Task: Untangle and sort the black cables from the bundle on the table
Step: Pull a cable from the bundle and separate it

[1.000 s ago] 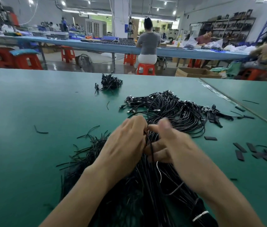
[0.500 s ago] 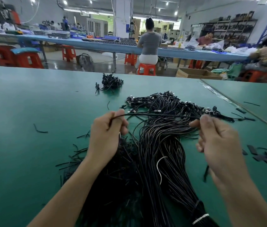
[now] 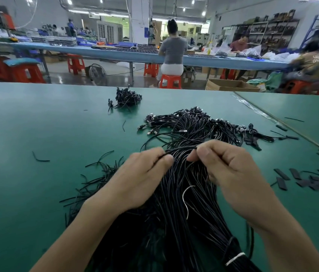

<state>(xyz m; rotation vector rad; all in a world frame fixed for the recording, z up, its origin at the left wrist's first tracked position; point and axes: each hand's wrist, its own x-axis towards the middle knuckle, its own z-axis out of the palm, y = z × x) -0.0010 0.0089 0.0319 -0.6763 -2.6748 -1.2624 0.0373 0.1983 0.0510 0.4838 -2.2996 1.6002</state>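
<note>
The big black bundle [image 3: 184, 197] lies along the green bench [image 3: 37, 124], running away from the person. Its near end is cinched by a white tie [image 3: 235, 259] and its plug ends [image 3: 193, 122] fan out at the far side. The left hand [image 3: 145, 173] and right hand [image 3: 231, 169] sit close together over its middle. Each grip pinches the same thin strand [image 3: 182, 149] between thumb and forefinger, likely to lift that cable free of its neighbours. A small heap [image 3: 127, 98] lies well apart, probably cables already sorted.
</note>
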